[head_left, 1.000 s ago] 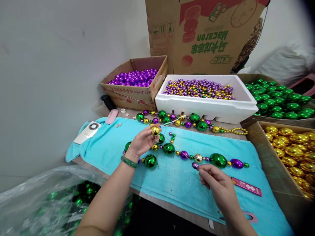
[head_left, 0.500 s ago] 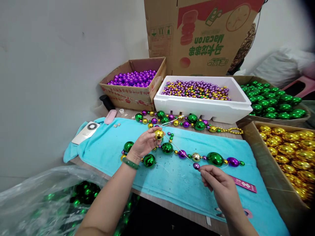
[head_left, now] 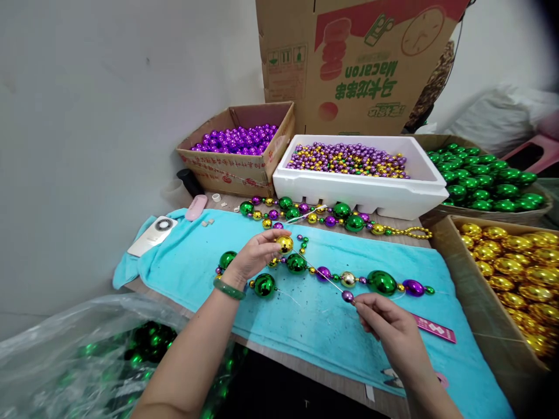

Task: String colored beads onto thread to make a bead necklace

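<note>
The tabletop [head_left: 305, 368] carries a turquoise towel [head_left: 183, 250], its long side running crosswise before the person, with a white foam box [head_left: 358, 189] behind it. Beyond the towel's far edge lies 1 finished-looking strand group [head_left: 353, 222]; on the towel itself, another bead strand [head_left: 297, 263] runs beneath and behind the working area. Above that, 2 hands stand apart: the left hand [head_left: 255, 256] farther out and the right hand [head_left: 386, 317] nearer the body and lower. The left hand is partly closed, thumb and fingers curled around a gold ball [head_left: 285, 244]; the right hand is nearly closed, thumb and index finger pinched at the near end of a thin wire [head_left: 314, 267]. The wire lies between the 2 hands, forward and leftward of the right hand, and rightward and nearer from the left hand. Its long axis is a straight slant, pointing from the right fingertips away and left to the gold ball (whether it passes through the ball, I cannot tell). Each end is close to a hand, so neither is clearly nearer to the wire as a whole. Smallest of all, a purple bead [head_left: 347, 297] sits at the wire's near end, just beside the right fingertips, well apart from the gold ball.
</note>
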`<action>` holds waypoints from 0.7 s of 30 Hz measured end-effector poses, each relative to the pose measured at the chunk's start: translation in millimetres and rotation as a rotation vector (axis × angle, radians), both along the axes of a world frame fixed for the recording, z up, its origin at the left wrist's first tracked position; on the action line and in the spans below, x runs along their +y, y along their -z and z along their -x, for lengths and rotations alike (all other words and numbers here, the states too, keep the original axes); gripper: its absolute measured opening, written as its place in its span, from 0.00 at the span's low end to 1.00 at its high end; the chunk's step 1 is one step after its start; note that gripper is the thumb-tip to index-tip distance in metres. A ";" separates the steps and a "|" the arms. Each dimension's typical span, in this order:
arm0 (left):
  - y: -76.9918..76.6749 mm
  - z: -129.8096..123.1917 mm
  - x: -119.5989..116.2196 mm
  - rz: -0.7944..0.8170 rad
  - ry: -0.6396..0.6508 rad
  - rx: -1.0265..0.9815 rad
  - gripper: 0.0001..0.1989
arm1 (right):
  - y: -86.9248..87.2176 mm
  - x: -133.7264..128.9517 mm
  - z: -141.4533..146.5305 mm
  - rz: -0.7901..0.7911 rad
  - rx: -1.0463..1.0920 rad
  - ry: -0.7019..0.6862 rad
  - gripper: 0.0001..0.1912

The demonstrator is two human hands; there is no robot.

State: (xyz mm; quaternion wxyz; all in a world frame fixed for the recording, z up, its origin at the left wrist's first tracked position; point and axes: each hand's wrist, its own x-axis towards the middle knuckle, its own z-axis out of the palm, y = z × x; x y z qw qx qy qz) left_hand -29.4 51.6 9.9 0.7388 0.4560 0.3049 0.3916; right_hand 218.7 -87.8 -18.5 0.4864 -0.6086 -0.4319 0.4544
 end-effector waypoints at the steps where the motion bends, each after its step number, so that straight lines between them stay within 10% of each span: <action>1: -1.3 -1.5 -1.7 -0.026 0.008 0.044 0.18 | 0.7 0.5 -0.3 0.006 -0.006 -0.003 0.15; 21: -12.2 -25.9 -11.8 -0.027 0.050 0.129 0.20 | 5.7 14.1 -9.5 0.047 0.072 -0.004 0.17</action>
